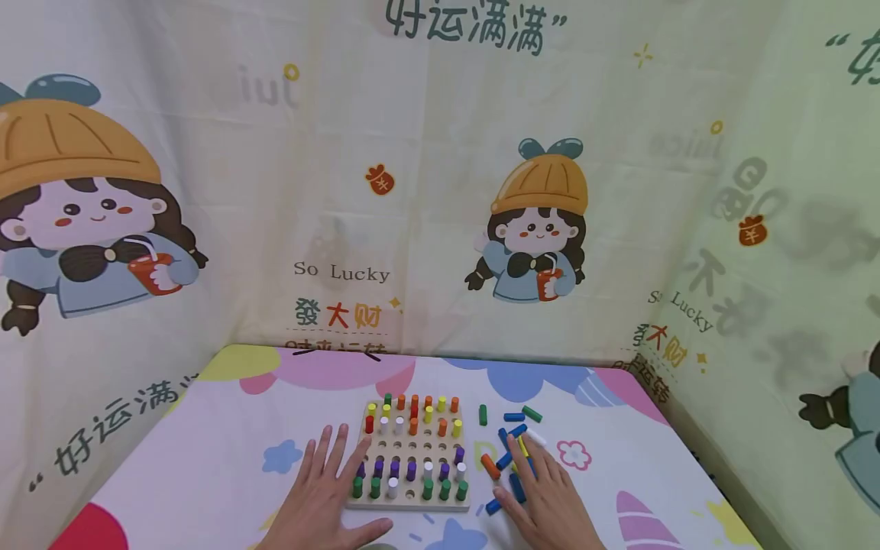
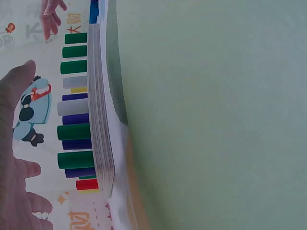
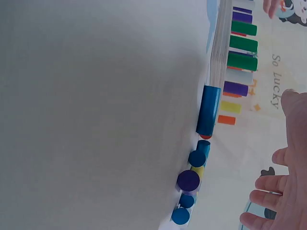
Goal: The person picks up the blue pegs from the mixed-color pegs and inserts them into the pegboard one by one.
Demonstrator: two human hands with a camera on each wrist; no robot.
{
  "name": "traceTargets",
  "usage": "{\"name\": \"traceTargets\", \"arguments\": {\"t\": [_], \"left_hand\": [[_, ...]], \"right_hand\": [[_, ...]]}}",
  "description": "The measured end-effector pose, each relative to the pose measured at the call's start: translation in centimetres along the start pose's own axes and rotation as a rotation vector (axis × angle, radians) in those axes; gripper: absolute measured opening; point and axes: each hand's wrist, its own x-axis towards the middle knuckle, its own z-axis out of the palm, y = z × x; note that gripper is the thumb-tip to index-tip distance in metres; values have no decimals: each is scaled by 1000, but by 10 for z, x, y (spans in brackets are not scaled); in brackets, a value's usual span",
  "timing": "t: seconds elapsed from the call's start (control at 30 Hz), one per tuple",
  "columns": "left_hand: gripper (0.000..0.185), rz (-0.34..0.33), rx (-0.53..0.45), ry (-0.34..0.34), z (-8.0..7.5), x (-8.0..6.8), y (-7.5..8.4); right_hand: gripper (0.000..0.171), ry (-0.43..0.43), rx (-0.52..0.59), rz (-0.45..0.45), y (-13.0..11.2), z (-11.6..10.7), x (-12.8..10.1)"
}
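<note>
The left hand lies flat on the desk, grip open, fingertips touching the left edge of the wooden peg board. Right of the board, the right hand rests open-fingered over loose pegs, seemingly holding none.

Printed on the curtain behind the table: "好运满满" along its top edge, "So Lucky" at centre with "發大财" beneath. Repeated on the right-hand curtain: "So Lucky", "大财". Seen again in the right wrist view: "So Lucky".
</note>
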Motion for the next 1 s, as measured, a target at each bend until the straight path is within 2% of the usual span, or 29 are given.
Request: {"name": "traceTargets", "arguments": {"t": [0.43,0.8,1.0], "left_hand": [[116,-24,-98,-26,-3,-1,-1],[104,-108,-271,-94,0,3,-6],[103,-146,-299,-145,2,8,-5]], "right_hand": [[84,-55,75,55,-1,-1,-7],[49,-48,231,205,6,-2,-7],[39,-68,258,243,8,0,-4]]}}
